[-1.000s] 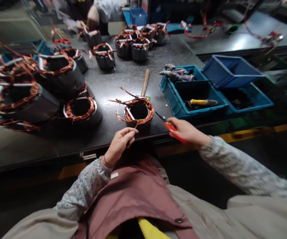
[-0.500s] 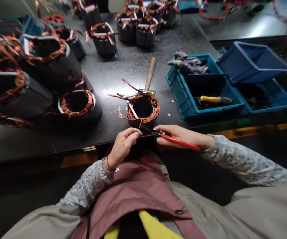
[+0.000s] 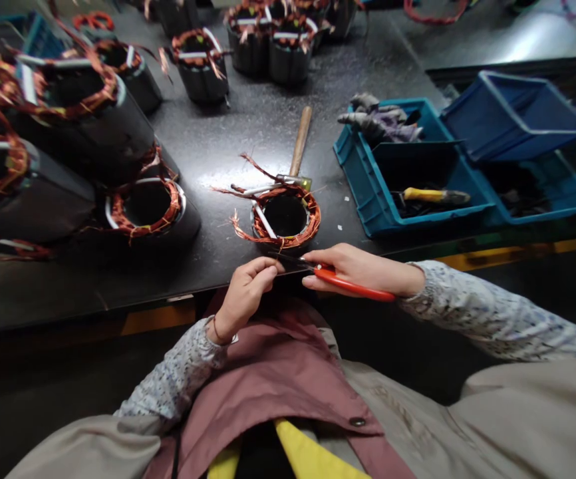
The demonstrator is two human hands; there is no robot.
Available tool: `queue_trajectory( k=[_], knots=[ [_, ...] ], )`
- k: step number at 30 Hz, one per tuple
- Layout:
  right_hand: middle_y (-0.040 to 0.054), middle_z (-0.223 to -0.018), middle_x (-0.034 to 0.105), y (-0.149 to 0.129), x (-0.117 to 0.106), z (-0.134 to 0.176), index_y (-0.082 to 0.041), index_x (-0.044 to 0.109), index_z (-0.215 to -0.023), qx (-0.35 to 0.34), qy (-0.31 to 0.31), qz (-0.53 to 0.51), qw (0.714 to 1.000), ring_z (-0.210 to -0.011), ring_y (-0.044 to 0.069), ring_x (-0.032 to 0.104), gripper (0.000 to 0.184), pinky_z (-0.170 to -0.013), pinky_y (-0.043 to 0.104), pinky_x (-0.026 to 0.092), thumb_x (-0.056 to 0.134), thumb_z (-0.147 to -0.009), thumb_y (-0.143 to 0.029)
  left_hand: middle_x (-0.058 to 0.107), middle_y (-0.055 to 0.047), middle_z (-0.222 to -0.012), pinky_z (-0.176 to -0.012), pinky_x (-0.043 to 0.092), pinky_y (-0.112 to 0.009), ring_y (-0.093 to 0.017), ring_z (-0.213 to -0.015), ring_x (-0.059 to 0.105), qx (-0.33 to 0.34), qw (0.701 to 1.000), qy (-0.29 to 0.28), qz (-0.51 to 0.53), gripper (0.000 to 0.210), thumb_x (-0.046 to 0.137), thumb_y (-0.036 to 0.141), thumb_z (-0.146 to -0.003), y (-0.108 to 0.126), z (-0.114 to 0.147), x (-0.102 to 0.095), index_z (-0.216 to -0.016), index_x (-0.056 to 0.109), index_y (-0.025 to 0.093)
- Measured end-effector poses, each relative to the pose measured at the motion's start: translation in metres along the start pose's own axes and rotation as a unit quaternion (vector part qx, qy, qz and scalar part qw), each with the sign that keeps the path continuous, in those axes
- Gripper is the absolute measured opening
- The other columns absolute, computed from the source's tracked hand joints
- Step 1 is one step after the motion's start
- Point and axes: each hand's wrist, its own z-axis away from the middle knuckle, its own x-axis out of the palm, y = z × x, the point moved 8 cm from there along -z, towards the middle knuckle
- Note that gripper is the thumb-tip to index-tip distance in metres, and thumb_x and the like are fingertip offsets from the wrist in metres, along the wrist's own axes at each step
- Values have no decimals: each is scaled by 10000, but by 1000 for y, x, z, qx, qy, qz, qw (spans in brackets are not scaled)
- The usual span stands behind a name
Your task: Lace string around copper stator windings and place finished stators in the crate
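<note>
In the head view we see the left hand (image 3: 246,293) with thumb and forefinger nearly closed, pinching the end of a thin tie thread (image 3: 281,252). The right hand (image 3: 355,267) has its fingers curled around red-handled scissors (image 3: 355,286); their long axis slants slightly, the dark blades pointing left at the thread beside the left fingertips. Just beyond those fingertips, on the worktop (image 3: 258,126), we find the wound stator (image 3: 312,225): a dark cylinder ringed with laced, coppery windings, a white sleeve crossing the bore's left side. It stands upright, axis vertical, bore facing up, frayed leads reaching left. A hammer (image 3: 300,143) lies behind it, farther from the fingers.
</note>
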Motion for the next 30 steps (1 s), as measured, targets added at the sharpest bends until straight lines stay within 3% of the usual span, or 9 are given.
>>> queue_trajectory(
  k=[2, 4, 7, 9, 11, 13, 16, 22, 30],
  knots=[
    [11, -608, 562, -1, -1, 4, -70, 684, -951, -3, 4, -9, 1000, -535, 93, 429, 463, -539, 225, 326, 502, -877, -490, 504, 32, -606, -527, 375, -205, -85, -530, 422, 6, 999, -14, -37, 236, 509, 343, -841, -2, 1, -1, -833, 645, 151],
    [-5, -596, 535, 1, -3, 14, -79, 675, -961, -4, 0, -31, 1000, -526, 86, 414, 427, -537, 223, 328, 535, -859, -470, 576, 8, -667, -598, 446, -223, -106, -594, 516, 38, 991, -65, -114, 235, 466, 288, -866, -5, 7, 1, -873, 660, 155],
    [1, -681, 560, 17, -13, 37, -105, 619, -1070, 39, 40, -92, 994, -566, 97, 454, 440, -549, 220, 367, 543, -854, -481, 666, -72, -992, -808, 520, -296, -171, -889, 626, 164, 937, -114, -287, 292, 456, 175, -846, -4, 24, 6, -1064, 650, 165],
    [13, -761, 570, 37, -24, 50, -133, 561, -1129, 104, 119, -143, 977, -607, 109, 489, 462, -553, 220, 399, 504, -872, -512, 620, -114, -1166, -895, 514, -332, -203, -1052, 593, 264, 881, -74, -385, 355, 470, 118, -836, 4, 36, 5, -1159, 610, 164],
    [10, -774, 555, 57, -29, 56, -163, 521, -1125, 166, 180, -193, 950, -613, 115, 508, 463, -533, 218, 418, 461, -885, -555, 610, -128, -1182, -929, 498, -347, -217, -1089, 568, 354, 822, -9, -446, 334, 495, 80, -842, 22, 45, 7, -1146, 610, 157],
    [-6, -720, 532, 67, -27, 48, -183, 517, -1013, 192, 184, -227, 937, -587, 112, 507, 441, -509, 212, 424, 447, -883, -598, 627, -128, -1162, -986, 454, -382, -231, -1100, 562, 428, 763, 50, -482, 308, 534, 65, -843, 44, 49, 12, -1128, 619, 147],
    [-27, -645, 500, 63, -30, 25, -200, 461, -818, 180, 173, -228, 941, -535, 96, 489, 444, -478, 199, 413, 494, -848, -642, 634, -137, -1209, -1100, 327, -450, -261, -1159, 550, 461, 706, 94, -529, 332, 557, 91, -858, 68, 35, 21, -1188, 596, 112],
    [-79, -549, 398, 52, -45, 2, -224, 356, -763, 175, 196, -227, 938, -430, 74, 397, 475, -399, 199, 337, 469, -841, -678, 662, -120, -1197, -1148, 248, -441, -258, -1160, 576, 446, 686, 68, -571, 307, 477, 132, -919, 69, 4, 28, -1194, 607, 86],
    [-54, -572, 375, 53, -57, -4, -203, 366, -644, 150, 247, -105, 952, -530, 76, 353, 534, -495, 226, 290, 428, -833, -699, 684, -102, -1163, -1126, 284, -445, -248, -1149, 593, 457, 691, 55, -557, 310, 407, 113, -948, 67, 5, 25, -1172, 621, 113]
  ],
)
